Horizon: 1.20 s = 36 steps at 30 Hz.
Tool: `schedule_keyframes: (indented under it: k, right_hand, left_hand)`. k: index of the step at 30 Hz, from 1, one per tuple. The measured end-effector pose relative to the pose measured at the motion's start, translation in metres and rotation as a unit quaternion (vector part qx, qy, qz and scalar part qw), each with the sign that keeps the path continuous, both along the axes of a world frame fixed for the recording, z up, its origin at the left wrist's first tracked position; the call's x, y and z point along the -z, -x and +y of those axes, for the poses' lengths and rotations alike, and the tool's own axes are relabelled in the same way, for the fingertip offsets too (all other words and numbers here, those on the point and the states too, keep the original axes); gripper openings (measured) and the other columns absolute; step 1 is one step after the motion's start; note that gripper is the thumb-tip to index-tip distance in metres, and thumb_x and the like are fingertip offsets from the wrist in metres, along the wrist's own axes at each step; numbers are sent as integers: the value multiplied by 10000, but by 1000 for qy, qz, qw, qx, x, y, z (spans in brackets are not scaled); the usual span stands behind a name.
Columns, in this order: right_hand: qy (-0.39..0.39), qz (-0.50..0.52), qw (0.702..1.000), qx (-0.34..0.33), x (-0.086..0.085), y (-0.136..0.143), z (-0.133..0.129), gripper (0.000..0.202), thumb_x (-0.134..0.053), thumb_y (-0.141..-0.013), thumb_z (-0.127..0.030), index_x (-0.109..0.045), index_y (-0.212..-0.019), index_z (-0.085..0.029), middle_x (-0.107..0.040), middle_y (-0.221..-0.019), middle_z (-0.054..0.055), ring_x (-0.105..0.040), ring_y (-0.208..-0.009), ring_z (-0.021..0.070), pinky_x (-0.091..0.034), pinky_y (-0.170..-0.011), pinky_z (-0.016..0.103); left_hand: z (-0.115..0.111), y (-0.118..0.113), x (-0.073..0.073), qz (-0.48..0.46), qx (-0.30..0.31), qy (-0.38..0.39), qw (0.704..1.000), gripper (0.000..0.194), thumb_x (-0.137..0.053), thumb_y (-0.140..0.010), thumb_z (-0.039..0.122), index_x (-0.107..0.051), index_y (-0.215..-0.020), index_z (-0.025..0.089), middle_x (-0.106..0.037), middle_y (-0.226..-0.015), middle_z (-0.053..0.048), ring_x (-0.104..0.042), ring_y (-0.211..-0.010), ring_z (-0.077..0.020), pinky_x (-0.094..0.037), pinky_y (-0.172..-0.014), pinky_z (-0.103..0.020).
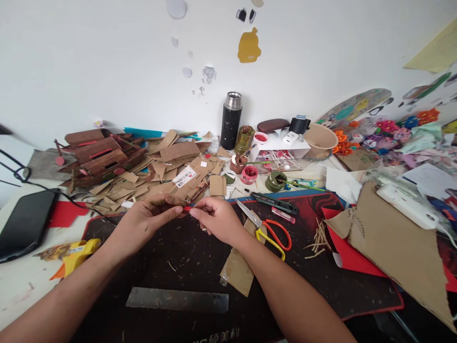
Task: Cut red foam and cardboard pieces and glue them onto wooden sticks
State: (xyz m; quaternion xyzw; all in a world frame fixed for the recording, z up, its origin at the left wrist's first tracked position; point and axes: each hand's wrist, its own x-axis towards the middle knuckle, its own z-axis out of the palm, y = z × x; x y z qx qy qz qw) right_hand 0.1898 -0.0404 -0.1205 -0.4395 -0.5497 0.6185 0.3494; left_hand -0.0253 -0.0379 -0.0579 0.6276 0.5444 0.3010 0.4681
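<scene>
Between my two hands, over the dark mat, is a small red strip. My left hand pinches its left end between thumb and fingers. From the other side, my right hand grips it with thumb and forefinger. The strip is mostly covered by my fingertips, so its full shape cannot be made out. Scissors with red and yellow handles lie right of my right hand, partly over a cardboard piece. Nearer to me lies a metal ruler.
Cardboard scraps pile up behind my hands, beside a brown cardboard model. Paint jars and a black thermos stand at the back. A yellow glue gun is at left, a utility knife and cardboard sheet at right.
</scene>
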Motion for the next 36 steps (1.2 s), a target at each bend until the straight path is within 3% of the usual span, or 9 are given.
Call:
schedule_keyframes:
  k: [5,15,24,29,33,36]
  right_hand:
    - [0,-11,1000,1,-1,0,0,181,-751,-1004,-383,-710,-989,-207,-635,-693,-39,-559,-511,105,-447,-467,205]
    - [16,-6,1000,-11,2,0,0,170,-713,-1035,-376,-703,-1032,-207,-620,-665,-56,-525,-471,88,-431,-438,188]
    - [38,1,999,-27,-3,2,-2,145,-701,-1037,-338,-673,-1072,-200,-592,-634,-77,-488,-433,80,-376,-388,179]
    - [35,6,999,-14,-2,3,-2,150,-710,-1033,-348,-648,-1025,-212,-564,-625,-85,-486,-431,80,-379,-382,177]
    - [39,11,999,-7,-5,3,-2,127,-711,-1033,-323,-648,-1010,-215,-580,-641,-81,-491,-432,79,-369,-384,180]
    - [34,12,999,0,-7,3,-3,115,-706,-1034,-310,-648,-1007,-214,-577,-630,-82,-493,-429,79,-367,-384,179]
  left_hand:
    - [0,5,3,11,13,11,1000,359,-788,-846,600,-851,-986,276,-872,-1074,-67,-784,-1019,-315,-621,-975,-442]
    - [-3,2,6,24,-2,-2,1000,363,-789,-836,569,-822,-1019,257,-863,-1048,-69,-790,-987,-293,-639,-947,-416]
    - [-8,-2,10,64,22,-68,995,277,-717,-896,508,-819,-987,267,-850,-1021,-67,-776,-954,-290,-626,-906,-403]
    - [-8,-4,17,8,24,-24,999,359,-742,-892,490,-788,-1164,261,-855,-1134,-74,-803,-1021,-287,-634,-959,-404]
    - [-8,-2,15,13,6,0,1000,506,-755,-870,579,-741,-1248,243,-862,-1095,-97,-804,-993,-309,-642,-847,-393]
    - [-8,-2,10,88,1,-19,996,446,-743,-848,646,-780,-1053,251,-852,-916,-67,-783,-828,-291,-600,-715,-359]
